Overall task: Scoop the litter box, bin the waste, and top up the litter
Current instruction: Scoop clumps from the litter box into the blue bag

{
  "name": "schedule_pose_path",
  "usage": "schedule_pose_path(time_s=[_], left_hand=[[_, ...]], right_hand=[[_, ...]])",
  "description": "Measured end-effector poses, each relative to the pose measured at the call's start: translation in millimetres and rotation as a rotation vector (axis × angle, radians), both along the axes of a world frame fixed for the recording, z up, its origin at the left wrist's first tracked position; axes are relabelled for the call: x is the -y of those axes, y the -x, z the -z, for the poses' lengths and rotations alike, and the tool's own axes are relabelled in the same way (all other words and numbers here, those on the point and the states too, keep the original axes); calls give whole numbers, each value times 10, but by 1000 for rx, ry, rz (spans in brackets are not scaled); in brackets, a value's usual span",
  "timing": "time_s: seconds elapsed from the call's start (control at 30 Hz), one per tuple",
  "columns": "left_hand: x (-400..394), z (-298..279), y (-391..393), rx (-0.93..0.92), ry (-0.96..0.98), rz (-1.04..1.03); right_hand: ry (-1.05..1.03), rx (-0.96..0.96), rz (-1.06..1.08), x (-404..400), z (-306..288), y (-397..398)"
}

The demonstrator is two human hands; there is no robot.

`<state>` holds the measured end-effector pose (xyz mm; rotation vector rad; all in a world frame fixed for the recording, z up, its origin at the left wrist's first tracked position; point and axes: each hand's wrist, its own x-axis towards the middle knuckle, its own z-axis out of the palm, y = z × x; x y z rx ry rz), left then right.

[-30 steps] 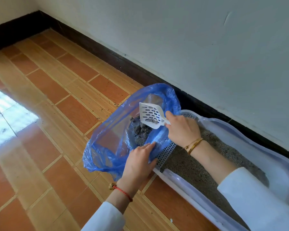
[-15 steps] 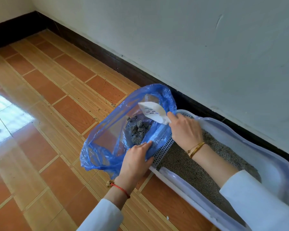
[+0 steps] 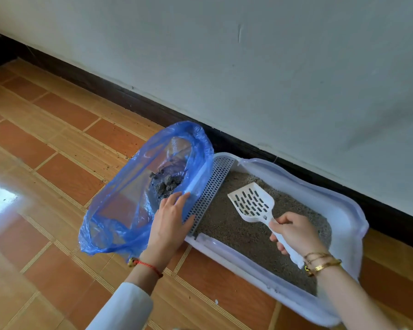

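The right hand [image 3: 296, 234] grips the handle of the white slotted plastic scoop [image 3: 250, 202], whose empty blade hangs above the grey litter in the white plastic litter box [image 3: 343, 210], long axis running from hand toward the wall. The left hand [image 3: 169, 220], fingers nearly straight, presses the rim of the blue translucent plastic bag [image 3: 119, 210] holding grey clumped waste [image 3: 166, 184], just left of the box.

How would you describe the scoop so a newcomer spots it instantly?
Find the white litter box on the tiled floor along the wall. Above its grey litter, the right hand grips the scoop by its handle. It's the only white slotted paddle; the grille nearby has small square holes.
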<state>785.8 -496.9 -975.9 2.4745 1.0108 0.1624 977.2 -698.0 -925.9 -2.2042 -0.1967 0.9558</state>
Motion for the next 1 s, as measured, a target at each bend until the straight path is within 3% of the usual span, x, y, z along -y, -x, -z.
schedule_pose_path(time_s=[0.2,0.37,0.53,0.77,1.0], left_hand=[[51,13,-66,-4,-10,39],[61,51,-78,-14,-42,65],[62,82,-77,-19,-54,80],[54,101,-56,18,-56,85],[37,121,-37,33,-26,81]], right_hand=[[127,106,21,288,117,-273],[143,-73,85,190,185,-368],[81,-125,153,-54,199,-379],[-24,54,175,-47,560,-14],[-133,19,142,-34,681,14]])
